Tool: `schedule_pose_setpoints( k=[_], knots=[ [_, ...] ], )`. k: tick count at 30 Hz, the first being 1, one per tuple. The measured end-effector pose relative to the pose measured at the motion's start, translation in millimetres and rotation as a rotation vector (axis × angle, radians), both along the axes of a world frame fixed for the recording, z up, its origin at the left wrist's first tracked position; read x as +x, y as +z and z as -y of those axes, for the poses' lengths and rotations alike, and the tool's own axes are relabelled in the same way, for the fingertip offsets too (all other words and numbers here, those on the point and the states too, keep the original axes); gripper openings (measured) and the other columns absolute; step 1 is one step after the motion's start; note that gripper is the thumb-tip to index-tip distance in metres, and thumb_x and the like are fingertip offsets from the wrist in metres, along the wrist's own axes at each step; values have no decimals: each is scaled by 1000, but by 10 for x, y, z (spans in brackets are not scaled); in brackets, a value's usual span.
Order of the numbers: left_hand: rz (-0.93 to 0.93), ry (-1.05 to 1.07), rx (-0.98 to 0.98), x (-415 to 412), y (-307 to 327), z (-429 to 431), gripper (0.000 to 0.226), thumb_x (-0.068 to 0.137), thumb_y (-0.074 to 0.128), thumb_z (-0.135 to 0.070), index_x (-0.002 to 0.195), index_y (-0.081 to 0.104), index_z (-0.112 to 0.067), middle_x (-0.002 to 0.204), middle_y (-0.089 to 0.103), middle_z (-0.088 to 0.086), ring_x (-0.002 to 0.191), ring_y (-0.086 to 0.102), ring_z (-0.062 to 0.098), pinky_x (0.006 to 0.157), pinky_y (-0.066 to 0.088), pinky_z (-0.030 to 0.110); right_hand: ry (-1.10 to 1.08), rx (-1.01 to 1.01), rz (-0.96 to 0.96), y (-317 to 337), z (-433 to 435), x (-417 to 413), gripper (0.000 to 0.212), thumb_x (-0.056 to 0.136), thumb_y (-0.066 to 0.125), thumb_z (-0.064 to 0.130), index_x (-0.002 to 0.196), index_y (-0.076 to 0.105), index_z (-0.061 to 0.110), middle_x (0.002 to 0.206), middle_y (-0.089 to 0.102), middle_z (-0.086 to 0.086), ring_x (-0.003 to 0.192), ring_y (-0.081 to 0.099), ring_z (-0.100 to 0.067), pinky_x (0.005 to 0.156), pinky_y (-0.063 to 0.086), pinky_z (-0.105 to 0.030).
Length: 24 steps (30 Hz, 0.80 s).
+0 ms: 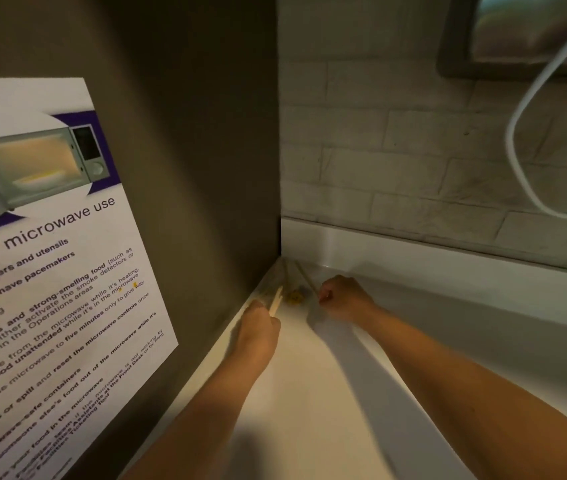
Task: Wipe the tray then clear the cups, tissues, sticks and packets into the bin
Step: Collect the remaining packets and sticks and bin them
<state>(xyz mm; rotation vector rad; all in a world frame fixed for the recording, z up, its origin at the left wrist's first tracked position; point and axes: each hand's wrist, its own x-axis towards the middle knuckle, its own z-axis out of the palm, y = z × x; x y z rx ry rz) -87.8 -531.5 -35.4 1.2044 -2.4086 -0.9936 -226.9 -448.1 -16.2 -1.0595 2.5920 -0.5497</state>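
Note:
Both my arms reach into the far corner of a white counter, where it meets a dark panel. My left hand grips thin wooden sticks that poke out past its fingers. My right hand is curled with its fingers closed on another thin stick that runs back toward the corner. Between the hands lies a small yellow packet or scrap. No tray, cups or bin are in view.
A dark panel with a microwave-use poster stands on the left. A pale tiled wall backs the counter, with a white upstand below it. A white cable hangs at the upper right under a dark-framed appliance.

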Motion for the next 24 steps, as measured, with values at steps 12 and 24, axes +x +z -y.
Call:
schedule_pose_setpoints(
  k=[12,24],
  knots=[
    [-421,103,147,-2,-92,406,13,96,42,-10,89,51,-15,102,57,36,95,54,54,75,49,56,353,207,-235,-263,812,-9,65,88,57,23,147,29,23,153,26,-3,142,19,-27,114,18,-45],
    [-515,100,273,-90,-205,508,28,96,41,-8,72,51,-20,56,39,-2,48,33,12,48,29,26,374,141,-395,-301,695,-68,28,95,45,22,115,65,23,127,55,-1,123,42,-23,103,25,-39]
  ],
)
